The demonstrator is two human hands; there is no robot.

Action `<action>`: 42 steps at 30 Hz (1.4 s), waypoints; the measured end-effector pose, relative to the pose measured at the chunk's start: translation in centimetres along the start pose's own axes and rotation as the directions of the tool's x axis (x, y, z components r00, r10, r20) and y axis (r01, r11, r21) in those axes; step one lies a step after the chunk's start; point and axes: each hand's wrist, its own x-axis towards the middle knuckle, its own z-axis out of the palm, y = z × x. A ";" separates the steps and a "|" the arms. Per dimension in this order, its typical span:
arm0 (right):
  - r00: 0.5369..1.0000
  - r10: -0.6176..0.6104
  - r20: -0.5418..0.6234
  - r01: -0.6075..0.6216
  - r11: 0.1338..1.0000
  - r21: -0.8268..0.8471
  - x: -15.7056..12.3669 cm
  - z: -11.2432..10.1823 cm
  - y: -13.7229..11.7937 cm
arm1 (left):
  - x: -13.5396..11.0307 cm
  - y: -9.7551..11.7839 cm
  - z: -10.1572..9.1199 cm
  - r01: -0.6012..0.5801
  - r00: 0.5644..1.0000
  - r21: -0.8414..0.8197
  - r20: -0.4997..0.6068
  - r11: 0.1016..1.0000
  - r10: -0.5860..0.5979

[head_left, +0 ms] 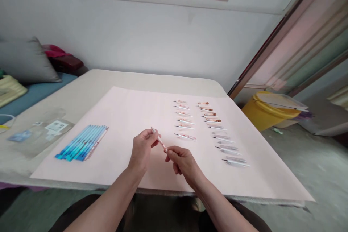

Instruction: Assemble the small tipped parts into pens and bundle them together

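Note:
A slim white pen (pixel 160 140) with reddish markings is held at a slant above the pale sheet, one end in each hand. The fingers of my left hand (pixel 141 147) pinch its upper end. At the lower end, the thumb and fingers of my right hand (pixel 181 158) close round it. To the right lies a column of similar patterned pens (pixel 185 137), with thin dark-tipped sticks alongside. Farther right, another column has brown-ended pieces (pixel 212 120) at the back and greyish-white ones (pixel 236 161) nearer me. Several blue pens (pixel 81 143) lie side by side on the left.
The pale sheet (pixel 130 108) covers much of the table (pixel 95 79). Clear plastic packaging (pixel 40 134) lies at the left. Beyond it are a blue seat and a grey cushion (pixel 27 59). A yellow bin (pixel 255 112) stands on the floor at right; a white wall is behind.

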 end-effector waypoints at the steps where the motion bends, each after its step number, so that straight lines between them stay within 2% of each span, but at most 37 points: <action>1: 1.000 0.002 -0.001 -0.002 1.000 -0.004 0.0 0.0 0.0 | -0.1 0.1 0.1 -0.013 1.000 0.012 -0.009 1.000 0.014; 12: 0.999 0.053 0.000 -0.053 0.993 0.107 0.1 -0.1 0.7 | -0.3 0.6 0.2 -0.032 0.999 0.085 0.013 0.996 0.031; 19: 1.000 0.030 0.007 -0.030 1.000 -0.003 0.2 0.3 0.0 | -0.4 0.7 0.2 -0.029 0.999 0.102 0.045 0.994 0.024; 24: 0.999 0.031 -0.022 -0.032 0.997 -0.074 0.3 0.3 0.1 | -0.3 0.1 0.0 -0.007 0.998 0.009 0.066 1.000 0.007; 28: 1.000 0.016 0.018 -0.013 0.989 -0.145 0.1 0.2 -0.3 | -0.1 0.0 -0.2 0.042 0.996 -0.071 0.085 0.997 -0.036; 32: 0.999 0.008 0.044 -0.002 0.990 -0.143 0.0 0.0 -0.5 | 0.1 0.0 -0.2 0.064 0.996 -0.097 0.068 0.993 -0.058; 37: 0.999 0.022 0.048 -0.016 0.991 -0.133 -0.1 0.2 -0.6 | -0.2 -0.1 -0.2 0.078 0.994 -0.069 0.082 0.995 -0.072; 42: 0.991 0.042 0.128 -0.027 0.993 -0.113 -0.1 0.5 -0.2 | -0.2 0.4 -0.4 0.070 0.987 0.034 0.140 0.997 -0.074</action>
